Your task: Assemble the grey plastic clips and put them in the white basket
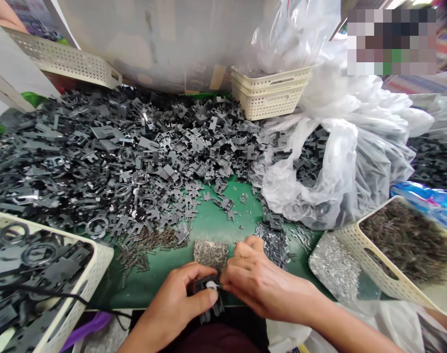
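My left hand is closed on a dark grey plastic part with a round white piece near its top. The thumb presses beside that white piece. My right hand is closed with its fingertips pinched against the part's right edge; whatever they hold is hidden. Just beyond both hands lies a speckled grey block on the green table. Small metal pieces are heaped to the right of the block, and brownish springs are scattered to its left.
Grey plastic parts form a large pile across the back. A cream basket of parts stands left, another basket of springs right. Beside it lies a bag of shiny bits. Stacked baskets and clear plastic bags are behind.
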`<state>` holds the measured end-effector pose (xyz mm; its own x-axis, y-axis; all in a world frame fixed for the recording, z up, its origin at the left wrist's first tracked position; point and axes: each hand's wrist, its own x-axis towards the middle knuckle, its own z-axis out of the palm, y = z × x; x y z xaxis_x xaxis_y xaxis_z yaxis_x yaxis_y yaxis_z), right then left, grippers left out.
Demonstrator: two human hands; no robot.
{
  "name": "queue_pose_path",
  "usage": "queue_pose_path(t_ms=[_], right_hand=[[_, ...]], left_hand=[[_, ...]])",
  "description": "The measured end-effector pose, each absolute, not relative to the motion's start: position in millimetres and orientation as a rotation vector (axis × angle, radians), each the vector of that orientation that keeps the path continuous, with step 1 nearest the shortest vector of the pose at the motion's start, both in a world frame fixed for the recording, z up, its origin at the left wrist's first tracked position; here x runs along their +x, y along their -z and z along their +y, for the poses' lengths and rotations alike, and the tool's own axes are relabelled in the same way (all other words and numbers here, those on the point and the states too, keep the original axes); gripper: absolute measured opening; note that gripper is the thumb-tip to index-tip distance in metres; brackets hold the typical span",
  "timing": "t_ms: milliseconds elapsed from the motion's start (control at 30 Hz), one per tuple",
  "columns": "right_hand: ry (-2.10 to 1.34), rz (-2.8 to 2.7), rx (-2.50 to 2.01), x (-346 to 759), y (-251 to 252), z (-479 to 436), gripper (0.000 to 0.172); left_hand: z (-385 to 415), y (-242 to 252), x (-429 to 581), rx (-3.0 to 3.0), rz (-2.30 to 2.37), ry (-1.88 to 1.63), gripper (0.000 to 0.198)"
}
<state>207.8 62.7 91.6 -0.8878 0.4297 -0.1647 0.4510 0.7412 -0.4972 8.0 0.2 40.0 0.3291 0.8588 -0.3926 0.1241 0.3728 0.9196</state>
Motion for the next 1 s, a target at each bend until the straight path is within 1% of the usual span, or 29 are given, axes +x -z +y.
queue_pose_path(t_ms=[67, 133, 233, 333, 400, 467, 500, 533, 567, 600, 667, 767, 867, 900, 1000], right_hand=[[0.792, 2.905, 0.682, 207.7, -92.8, 63.9, 0.018], [0.779, 2.893, 0.667, 206.7, -92.9, 65.8, 0.020], [0.873, 2.872, 0.772, 204.3, -90.0, 68.5, 0.021], [1.017, 2.873, 0.941, 202.5, -83.8, 74.0, 0.014], [1.039, 2.894, 1.002, 202.0, -78.2, 84.1, 0.013], [0.949, 2.932, 1.083, 201.5, -71.5, 102.0, 0.020], [0.852, 2.945, 1.165, 200.7, -67.7, 113.8, 0.021], [0.732, 2.950, 1.274, 199.4, -63.5, 126.9, 0.017], [0.596, 2.934, 1.402, 197.2, -59.0, 140.6, 0.012], [0.462, 2.899, 1.536, 194.2, -54.1, 154.1, 0.011], [0.316, 2.853, 1.699, 186.0, -44.1, 177.8, 0.016], [0.226, 2.841, 1.756, 173.3, -32.7, 198.2, 0.022], [0.198, 2.850, 1.759, 171.2, -32.2, 199.5, 0.010], [0.201, 2.855, 1.757, 173.6, -34.4, 196.7, 0.008], [0.231, 2.877, 1.716, 182.7, -42.8, 184.0, 0.011]], left_hand=[[0.9, -39.6, 7.7, 1.050, 1.117, -0.632, 0.033], [1.5, -40.6, 8.0, 1.119, 1.189, -0.625, 0.027], [1.8, -39.4, 8.3, 1.200, 1.235, -0.633, 0.023], [0.7, -30.6, 9.0, 1.160, 1.246, -0.707, 0.038], [-0.5, -22.2, 9.8, 1.263, 1.378, -0.755, 0.041], [-1.8, -13.3, 10.7, 1.470, 1.539, -0.776, 0.035], [-2.6, -8.7, 11.3, 1.573, 1.608, -0.779, 0.031], [-3.6, -3.9, 12.1, 1.661, 1.672, -0.781, 0.028], [-4.8, 0.9, 13.2, 1.727, 1.737, -0.788, 0.027], [-6.2, 5.7, 14.5, 1.776, 1.795, -0.796, 0.027], [-9.3, 13.9, 17.9, 1.838, 1.887, -0.811, 0.030], [-12.9, 19.7, 21.0, 1.870, 1.946, -0.843, 0.035], [-13.2, 16.4, 15.9, 1.849, 1.904, -0.944, 0.037], [-12.4, 13.8, 12.4, 1.823, 1.892, -0.994, 0.036], [-7.6, 4.0, 2.1, 1.723, 1.899, -1.117, 0.025]])
